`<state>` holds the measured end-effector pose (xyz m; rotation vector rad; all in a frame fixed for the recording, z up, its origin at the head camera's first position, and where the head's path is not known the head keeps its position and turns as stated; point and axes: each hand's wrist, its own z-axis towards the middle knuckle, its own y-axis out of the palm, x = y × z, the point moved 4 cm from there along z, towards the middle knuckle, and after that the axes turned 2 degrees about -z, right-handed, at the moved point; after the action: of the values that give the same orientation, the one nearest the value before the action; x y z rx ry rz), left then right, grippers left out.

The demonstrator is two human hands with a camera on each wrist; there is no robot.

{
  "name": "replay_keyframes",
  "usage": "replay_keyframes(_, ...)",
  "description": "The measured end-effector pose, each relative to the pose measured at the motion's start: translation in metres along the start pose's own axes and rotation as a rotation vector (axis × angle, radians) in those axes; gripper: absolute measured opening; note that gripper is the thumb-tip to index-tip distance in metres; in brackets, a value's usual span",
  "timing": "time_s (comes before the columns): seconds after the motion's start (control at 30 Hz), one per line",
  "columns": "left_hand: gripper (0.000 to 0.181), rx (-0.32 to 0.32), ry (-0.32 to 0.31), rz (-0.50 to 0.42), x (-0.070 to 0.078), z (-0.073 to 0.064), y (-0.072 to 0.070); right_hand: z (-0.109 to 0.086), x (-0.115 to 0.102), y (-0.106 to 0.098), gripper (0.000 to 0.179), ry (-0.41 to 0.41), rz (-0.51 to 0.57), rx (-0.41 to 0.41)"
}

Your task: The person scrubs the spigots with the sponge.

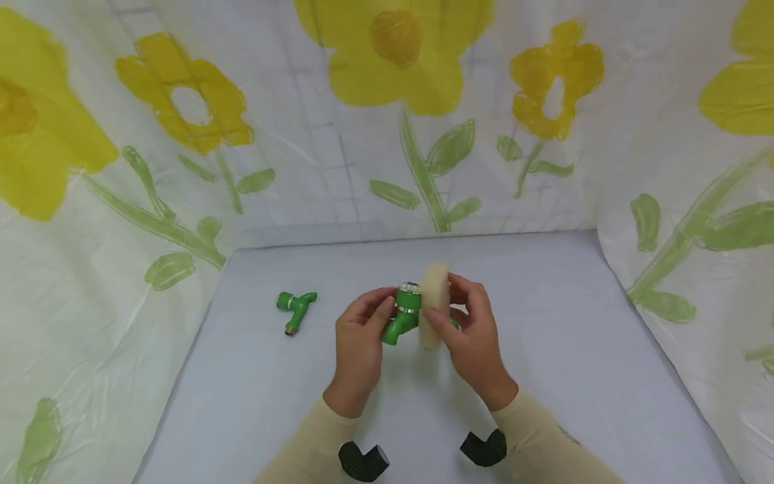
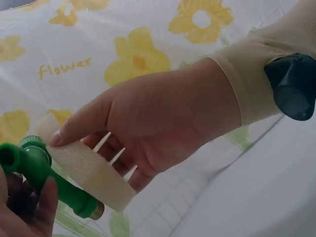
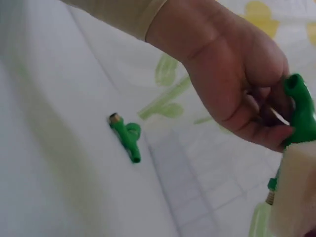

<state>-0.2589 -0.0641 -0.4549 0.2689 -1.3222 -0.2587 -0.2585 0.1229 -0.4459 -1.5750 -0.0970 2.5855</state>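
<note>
My left hand [image 1: 361,336] grips a green tap [image 1: 406,310] with a silver-ringed green knob, in front of me above the table. My right hand [image 1: 474,339] pinches a pale cream sponge [image 1: 434,309] on edge between thumb and fingers. The sponge lies against the tap's side. In the left wrist view the sponge [image 2: 91,170] runs along the tap [image 2: 54,182], whose brass threaded end shows past it. The right wrist view shows my left hand [image 3: 237,74] holding the tap [image 3: 302,118] near its spout. A second green tap [image 1: 296,310] lies on the table to the left.
The white table [image 1: 544,316] has a printed plastic sheet [image 1: 338,175] with yellow flowers standing behind it and at both sides. Black bent pieces [image 1: 364,462] sit by both beige sleeves [image 1: 314,444].
</note>
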Motion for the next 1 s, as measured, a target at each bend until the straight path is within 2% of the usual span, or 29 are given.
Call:
replay_keyframes(0.17,0.055,-0.293,0.167,0.147,0.003,-0.002,0.005,-0.002,-0.001,0.000,0.058,0.013,0.081,0.065)
replay_keyframes(0.23,0.063,-0.342,0.238,0.200,0.004,-0.002,0.006,-0.003,-0.001,-0.001,0.058,0.011,0.101,0.082)
replay_keyframes(0.3,0.062,-0.324,0.263,0.208,0.007,0.000,0.006,-0.004,-0.002,0.000,0.059,-0.027,0.075,0.080)
replay_keyframes(0.43,0.037,-0.161,0.174,0.190,0.009,0.003,0.002,-0.009,0.002,0.001,0.066,-0.126,-0.107,0.069)
replay_keyframes(0.5,0.027,-0.111,0.141,0.187,0.007,0.002,0.000,-0.012,0.004,0.000,0.072,-0.187,-0.224,0.073)
replay_keyframes(0.57,0.022,-0.129,0.169,0.218,0.006,0.002,-0.001,-0.011,0.001,-0.002,0.075,-0.246,-0.298,0.080)
replay_keyframes(0.67,0.018,-0.207,0.269,0.296,0.005,0.002,0.002,-0.004,-0.009,-0.006,0.075,-0.331,-0.340,0.099)
replay_keyframes(0.73,0.019,-0.229,0.301,0.319,0.006,0.003,0.004,0.001,-0.015,-0.007,0.073,-0.347,-0.365,0.085)
replay_keyframes(0.8,0.019,-0.187,0.272,0.310,0.007,0.004,0.002,0.002,-0.014,-0.005,0.071,-0.335,-0.417,0.044)
replay_keyframes(0.9,0.021,-0.097,0.182,0.266,0.008,0.005,-0.004,-0.002,-0.008,-0.002,0.069,-0.299,-0.498,-0.025)
replay_keyframes(0.97,0.021,-0.083,0.139,0.259,0.007,0.006,-0.006,-0.004,-0.007,-0.002,0.069,-0.294,-0.503,-0.033)
replay_keyframes(1.0,0.021,-0.100,0.134,0.257,0.006,0.006,-0.006,-0.003,-0.008,-0.002,0.070,-0.303,-0.485,-0.024)
